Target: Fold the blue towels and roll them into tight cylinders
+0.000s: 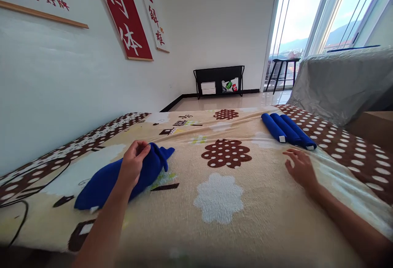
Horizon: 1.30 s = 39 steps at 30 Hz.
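Note:
A crumpled blue towel [101, 182] lies on the left part of the patterned blanket [181, 227]. My left hand [135, 159] pinches its upper edge between thumb and fingers, and part of the cloth is hidden behind my forearm. Three rolled blue towels [287, 130] lie side by side at the right, with small white tags at their near ends. Just in front of those rolls hovers my right hand [299, 167], its fingers loosely spread and holding nothing.
Brown polka-dot borders run along both sides of the blanket. A white wall with hanging scrolls [132, 26] rises at the left. Beyond the far edge stands a low black rack [217, 73]. At the right are a sheet-covered piece of furniture [334, 83], a cardboard box [374, 126] and a stool [282, 71].

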### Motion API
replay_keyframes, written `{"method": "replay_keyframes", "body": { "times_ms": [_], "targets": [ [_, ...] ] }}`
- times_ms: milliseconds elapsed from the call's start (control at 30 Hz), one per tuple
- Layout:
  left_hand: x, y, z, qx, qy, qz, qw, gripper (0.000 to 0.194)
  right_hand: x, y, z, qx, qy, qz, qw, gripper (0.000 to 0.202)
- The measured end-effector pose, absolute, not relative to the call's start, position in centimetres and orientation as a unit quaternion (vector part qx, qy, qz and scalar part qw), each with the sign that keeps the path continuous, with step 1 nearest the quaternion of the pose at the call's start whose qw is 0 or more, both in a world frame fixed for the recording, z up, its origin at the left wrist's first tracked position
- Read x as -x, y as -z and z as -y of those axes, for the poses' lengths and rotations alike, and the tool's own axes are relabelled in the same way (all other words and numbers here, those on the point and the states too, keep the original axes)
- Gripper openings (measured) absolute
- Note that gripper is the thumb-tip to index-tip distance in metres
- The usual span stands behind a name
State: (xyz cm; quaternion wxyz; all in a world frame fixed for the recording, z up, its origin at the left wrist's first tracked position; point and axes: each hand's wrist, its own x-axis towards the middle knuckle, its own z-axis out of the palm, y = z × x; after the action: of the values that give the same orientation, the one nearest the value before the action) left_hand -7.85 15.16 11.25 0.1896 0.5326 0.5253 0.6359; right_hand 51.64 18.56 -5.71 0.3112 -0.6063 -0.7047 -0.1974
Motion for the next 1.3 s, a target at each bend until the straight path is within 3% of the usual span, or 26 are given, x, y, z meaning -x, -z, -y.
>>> {"method": "replay_keyframes", "body": {
  "times_ms": [100,200,267,367,500,700,833,1033,1133,1300],
  "targets": [
    [2.4,-13.6,-14.6,-0.504,-0.674,-0.459,0.285,0.032,-42.5,2.1,-15.3,0.487,0.011,0.768,0.415,0.024],
    [-3.2,-14.7,-13.3,-0.482,-0.685,-0.385,0.387,0.029,-34.1,-2.5,-11.6,0.347,-0.181,0.840,0.374,0.020],
    [-6.2,-14.6,-12.0,-0.472,-0.679,-0.353,0.438,0.028,-30.4,-5.1,-9.8,0.323,-0.231,0.849,0.347,0.025],
    [-9.2,-13.7,-10.3,-0.470,-0.649,-0.328,0.500,0.029,-27.9,-7.4,-8.6,0.333,-0.268,0.823,0.374,0.037],
    [-10.6,-11.8,-9.1,-0.500,-0.598,-0.345,0.523,0.029,-27.6,-7.9,-8.2,0.343,-0.282,0.794,0.414,0.012],
    [-10.7,-10.9,-9.9,-0.441,-0.651,-0.382,0.486,0.041,-28.0,-7.1,-6.6,0.355,-0.281,0.824,0.341,0.024],
    [-10.7,-10.1,-10.8,-0.435,-0.663,-0.395,0.464,0.042,-27.8,-6.3,-5.9,0.349,-0.261,0.832,0.343,0.027],
    [-11.2,-8.5,-11.2,-0.385,-0.685,-0.379,0.488,0.041,-26.1,-5.0,-5.8,0.380,-0.162,0.855,0.313,0.034],
    [-11.7,-8.2,-11.2,-0.385,-0.682,-0.380,0.492,0.040,-25.3,-4.5,-5.9,0.418,-0.123,0.844,0.312,0.029],
    [-12.5,-7.6,-11.1,-0.397,-0.649,-0.393,0.516,0.043,-25.0,-4.0,-6.1,0.408,-0.171,0.823,0.356,0.018]
  ]
}}
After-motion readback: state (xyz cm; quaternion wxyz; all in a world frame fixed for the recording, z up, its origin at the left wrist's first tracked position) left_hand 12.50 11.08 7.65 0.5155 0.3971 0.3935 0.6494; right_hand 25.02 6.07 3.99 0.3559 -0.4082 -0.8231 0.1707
